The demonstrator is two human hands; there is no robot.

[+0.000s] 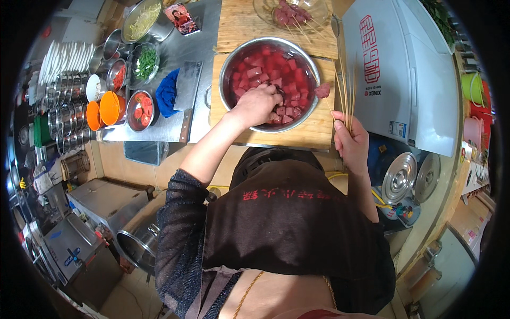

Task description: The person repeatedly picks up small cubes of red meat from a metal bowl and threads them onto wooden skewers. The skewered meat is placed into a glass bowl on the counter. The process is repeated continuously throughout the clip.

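A steel bowl [224,92] in front of me holds red liquid and many dark red cubes [254,72], possibly meat or blood curd. My left hand [259,104] reaches into it over the near rim. Its fingertips are among the cubes and partly hidden, so I cannot tell whether they grip one. To the right of the bowl, my right hand [351,133] is closed around a bundle of bamboo skewers [348,89]. One slanting skewer held at its fingertips carries a single red piece [322,91] beside the bowl's right rim.
Two wooden boards [239,24] lie under the bowl and a glass dish [261,10] of skewered pieces. Left are a cleaver [187,89], blue cloth [167,93], tomato bowl [140,111], green-vegetable bowl [145,60] and orange cups [111,107]. A white freezer [386,60] stands right.
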